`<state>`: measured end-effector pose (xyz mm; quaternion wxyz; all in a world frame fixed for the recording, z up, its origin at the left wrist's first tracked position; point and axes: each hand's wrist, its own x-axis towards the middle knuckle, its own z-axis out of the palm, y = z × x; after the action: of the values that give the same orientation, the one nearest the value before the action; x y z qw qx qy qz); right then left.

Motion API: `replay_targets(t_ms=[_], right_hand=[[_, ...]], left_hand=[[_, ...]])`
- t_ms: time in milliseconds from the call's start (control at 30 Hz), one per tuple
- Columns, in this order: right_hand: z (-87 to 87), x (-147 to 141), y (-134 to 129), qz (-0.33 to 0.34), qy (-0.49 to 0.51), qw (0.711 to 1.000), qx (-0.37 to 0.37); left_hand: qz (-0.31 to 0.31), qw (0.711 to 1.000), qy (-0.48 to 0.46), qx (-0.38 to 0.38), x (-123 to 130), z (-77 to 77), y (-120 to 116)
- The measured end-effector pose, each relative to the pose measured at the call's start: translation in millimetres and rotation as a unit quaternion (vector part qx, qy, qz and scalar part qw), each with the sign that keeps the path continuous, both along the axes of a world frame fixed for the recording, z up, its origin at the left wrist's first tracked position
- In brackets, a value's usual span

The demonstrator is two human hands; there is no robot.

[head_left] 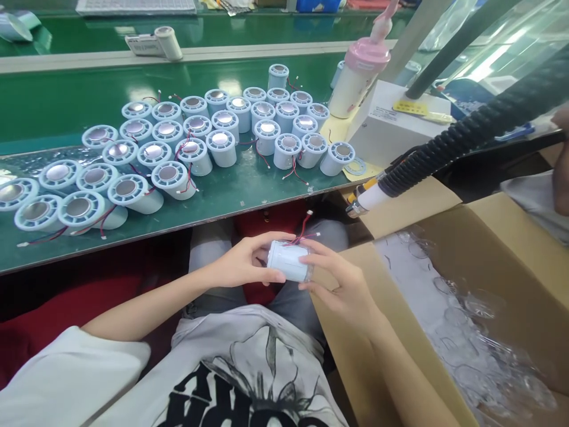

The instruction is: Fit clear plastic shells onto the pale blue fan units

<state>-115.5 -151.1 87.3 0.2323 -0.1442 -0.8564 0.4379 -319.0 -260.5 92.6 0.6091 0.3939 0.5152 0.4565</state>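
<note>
Hands (240, 261) hold a smooth, squat, pale-blue cylinder (288, 262).

Lighting bright and diffuse, apparently from overhead: white glare on several metal discs (220, 139), pale reflections on the green bench (57, 110), bright streaks in the clear plastic (493, 62) at upper right, deep shadow beneath the bench edge. Held cylinder (288, 261) evenly lit, outline fairly clear, surface detail soft. Wide-angle distortion stretches the cylinders (38, 212) near the left edge; hose (480, 121) blurs toward the right edge, and lettering on the white box (377, 127) is unreadable.
</note>
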Motion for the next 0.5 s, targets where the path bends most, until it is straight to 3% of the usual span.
replay_targets(t_ms=[233, 500], right_hand=[[2.3, 5, -3, 0.015, -0.002, 0.992, -0.122], [12.2, 6, -3, 0.017, -0.022, 0.970, -0.242]], left_hand=[[-0.040, 0.981, 0.123, 0.146, -5, 5.6, -3], [-0.064, 0.959, 0.173, 0.217, -9, 5.8, -3]])
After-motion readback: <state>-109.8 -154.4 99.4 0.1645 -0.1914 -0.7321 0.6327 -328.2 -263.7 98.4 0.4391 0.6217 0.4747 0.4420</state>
